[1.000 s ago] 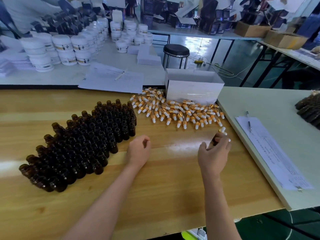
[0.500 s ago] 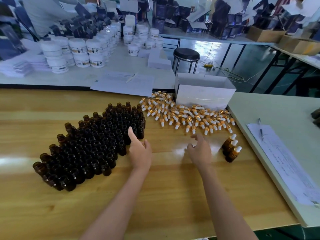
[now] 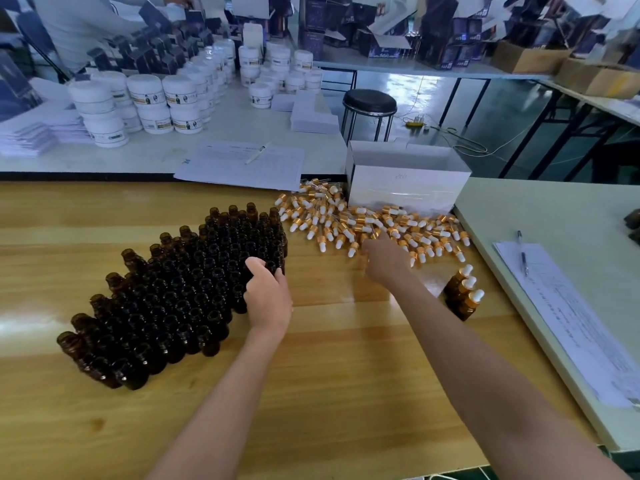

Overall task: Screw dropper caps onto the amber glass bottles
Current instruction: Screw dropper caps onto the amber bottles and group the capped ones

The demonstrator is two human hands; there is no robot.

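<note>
A dense cluster of open amber glass bottles (image 3: 180, 292) stands on the left of the wooden table (image 3: 329, 375). My left hand (image 3: 268, 296) is at the cluster's right edge, thumb and fingers curled around one amber bottle (image 3: 270, 268) that still stands there. A loose pile of gold-collared dropper caps (image 3: 367, 223) with white bulbs lies at the back centre. My right hand (image 3: 384, 259) reaches into the pile's near edge with fingers spread; nothing shows in its grip. Three capped bottles (image 3: 464, 296) stand together at the right.
An open white box (image 3: 405, 181) sits behind the caps. A grey-green side table (image 3: 571, 216) on the right carries a paper sheet and pen (image 3: 523, 252). Behind are another sheet (image 3: 242, 164), white jars (image 3: 149, 102) and a black stool (image 3: 369, 102).
My right hand set a capped bottle down with the others at the right, then moved left and forward to the cap pile. My left hand moved to the bottle cluster and curled around a bottle.
</note>
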